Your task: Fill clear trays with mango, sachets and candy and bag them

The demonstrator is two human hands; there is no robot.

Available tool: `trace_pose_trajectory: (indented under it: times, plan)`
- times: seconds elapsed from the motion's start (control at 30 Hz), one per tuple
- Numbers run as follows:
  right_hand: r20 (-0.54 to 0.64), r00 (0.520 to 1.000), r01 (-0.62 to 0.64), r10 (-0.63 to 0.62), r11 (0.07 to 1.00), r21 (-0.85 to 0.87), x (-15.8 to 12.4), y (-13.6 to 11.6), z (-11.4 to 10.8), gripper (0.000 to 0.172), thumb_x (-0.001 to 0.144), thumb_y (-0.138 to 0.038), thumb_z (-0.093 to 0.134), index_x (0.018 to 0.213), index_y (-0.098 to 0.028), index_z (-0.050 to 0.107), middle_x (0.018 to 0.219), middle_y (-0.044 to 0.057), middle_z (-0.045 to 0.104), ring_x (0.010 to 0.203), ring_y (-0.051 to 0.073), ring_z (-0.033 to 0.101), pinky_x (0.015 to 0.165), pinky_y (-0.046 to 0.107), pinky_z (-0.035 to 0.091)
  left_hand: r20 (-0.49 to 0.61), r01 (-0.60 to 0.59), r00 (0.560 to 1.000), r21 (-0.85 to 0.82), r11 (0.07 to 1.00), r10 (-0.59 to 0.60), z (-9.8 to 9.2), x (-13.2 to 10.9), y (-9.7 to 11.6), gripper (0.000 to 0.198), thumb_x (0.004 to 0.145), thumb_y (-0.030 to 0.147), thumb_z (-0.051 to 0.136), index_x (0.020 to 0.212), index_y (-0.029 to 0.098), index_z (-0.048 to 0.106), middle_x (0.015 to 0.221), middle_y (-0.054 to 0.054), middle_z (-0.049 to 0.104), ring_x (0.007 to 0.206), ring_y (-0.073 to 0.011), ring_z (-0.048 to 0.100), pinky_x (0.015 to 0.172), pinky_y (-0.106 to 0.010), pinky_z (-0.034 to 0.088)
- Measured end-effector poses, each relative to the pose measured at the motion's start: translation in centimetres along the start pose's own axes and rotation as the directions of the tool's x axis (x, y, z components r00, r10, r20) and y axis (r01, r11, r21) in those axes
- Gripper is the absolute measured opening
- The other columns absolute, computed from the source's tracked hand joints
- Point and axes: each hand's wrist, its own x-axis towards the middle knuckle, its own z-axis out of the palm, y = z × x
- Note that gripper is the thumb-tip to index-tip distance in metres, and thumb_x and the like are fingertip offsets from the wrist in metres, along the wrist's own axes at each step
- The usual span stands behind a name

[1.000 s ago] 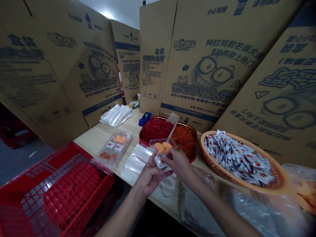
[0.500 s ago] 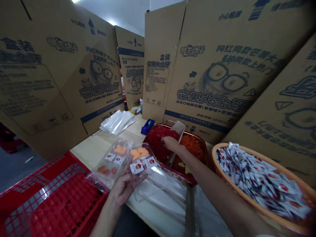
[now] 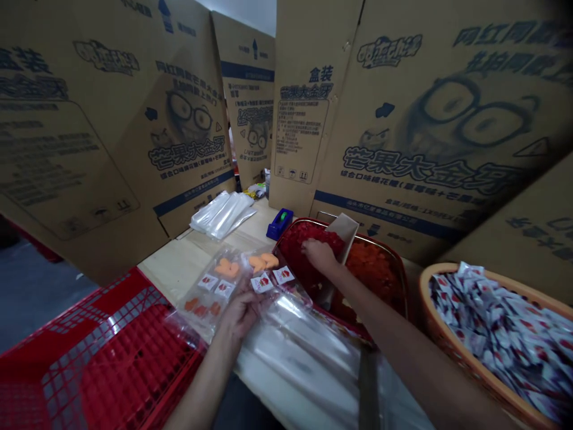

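- Holding the clear tray [image 3: 299,292] by its near side, there's your left hand [image 3: 244,310], fingers bent around the plastic; the grip is blurred, and the tray hides some fingertips.
- Over at the red pieces [image 3: 313,230], your right hand [image 3: 320,257] has its fingers curled; whether they pinch anything, you can't tell from here.
- In your tray, orange pieces [image 3: 264,261] lie at the far end, two white sachets [image 3: 262,282] nearer you; glare and your hand obscure the nearest part.
- Just left of it, a filled packet [image 3: 203,295] shows orange pieces, two sachets and a row of orange-red bits under shiny film.
- Your red tub [image 3: 404,280] is split by a pale divider [image 3: 344,230]: red pieces left, orange-red bits [image 3: 369,269] right, your forearm covering part of that side.
- Flat clear plastic [image 3: 308,352] spreads before you, its edges hard to separate.
- On your right, the orange basket [image 3: 425,304] brims with sachets, cut off by the frame.
- Lower left, the red crate [image 3: 128,286] runs out of view, too.
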Motion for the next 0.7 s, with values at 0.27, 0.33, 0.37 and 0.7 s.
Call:
trace_pose_trajectory:
  times: [0.27,0.33,0.37,0.7]
  plan:
    - [-0.093,0.938,0.345,-0.333,0.892,0.292,-7.7,-3.2,-2.9,0.011,0.080,-0.026,0.057,0.086,-0.020,0.062,0.087,0.002,0.060,0.079,0.012,0.056,0.067,0.021,0.038,0.026,0.027,0.999,0.007,1.000,-0.027,0.2,0.3,-0.2,0.055,0.058,-0.006,0.056,0.100,0.029,0.057,0.110,-0.001,0.061,0.109,-0.0273,0.053,0.094,-0.049,0.039]
    - [-0.149,0.981,0.159,-0.123,0.954,0.255,-8.5,-1.5,-2.8,0.015,0.085,-0.025,0.048,0.091,-0.019,0.060,0.092,0.004,0.060,0.083,0.014,0.056,0.070,0.023,0.038,0.034,0.035,0.999,0.003,0.999,-0.035,0.3,0.3,-0.1,0.055,0.058,-0.006,0.056,0.100,0.030,0.056,0.109,0.000,0.062,0.110,-0.0272,0.053,0.094,-0.050,0.038]
    - [-0.147,0.989,0.009,0.025,0.974,0.227,-8.8,-0.2,-2.6,0.018,0.087,-0.024,0.044,0.093,-0.019,0.059,0.094,0.007,0.060,0.086,0.015,0.056,0.071,0.024,0.039,0.041,0.035,0.999,0.002,0.999,-0.035,0.4,0.2,-0.1,0.055,0.058,-0.006,0.056,0.100,0.030,0.056,0.107,0.000,0.063,0.109,-0.0271,0.053,0.095,-0.050,0.038]
    - [0.158,0.907,-0.420,0.390,0.854,0.306,-9.9,7.2,4.4,0.037,0.061,-0.025,0.071,0.095,-0.016,0.057,0.081,0.005,0.061,0.073,0.016,0.058,0.061,0.025,0.045,0.046,0.075,0.996,0.024,0.997,-0.076,0.2,0.2,-1.0,0.057,0.059,-0.006,0.055,0.106,0.026,0.053,0.107,0.000,0.062,0.104,-0.0250,0.057,0.096,-0.046,0.039]
